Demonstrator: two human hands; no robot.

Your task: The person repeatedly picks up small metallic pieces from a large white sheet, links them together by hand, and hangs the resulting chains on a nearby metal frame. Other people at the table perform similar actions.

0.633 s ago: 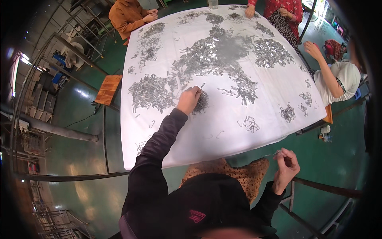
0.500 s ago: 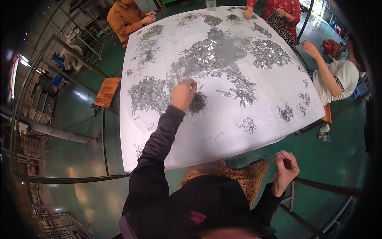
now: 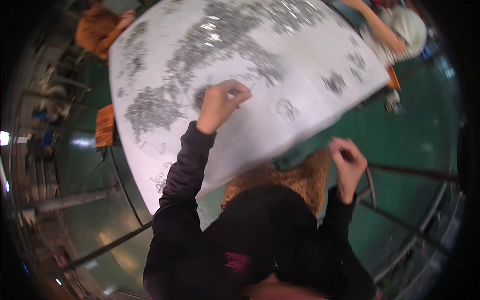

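Observation:
My left hand (image 3: 218,106) is above the white-covered table (image 3: 240,150), thumb and forefinger pinched on a thin metal piece (image 3: 252,88). Close behind this hand lies a small dark heap of wire pieces (image 3: 200,97), partly hidden by it. A larger heap of small flat metal pieces (image 3: 152,110) spreads to its left. My right hand (image 3: 348,165) is off the table's near edge, above my lap at the right. Its fingers are closed in a pinch, and blur hides what they hold.
Small piles of wire hooks lie on the right (image 3: 334,82), near the middle (image 3: 287,109) and at the near left (image 3: 160,182). A wide heap of shiny metal pieces (image 3: 212,37) covers the far part. Co-workers sit at the far left (image 3: 97,30) and right (image 3: 400,35).
The view has shifted and blurred. My left hand has lifted off the dark heap, moving nearer with a thin piece in its fingertips. The right hand stays pinched beside the table.

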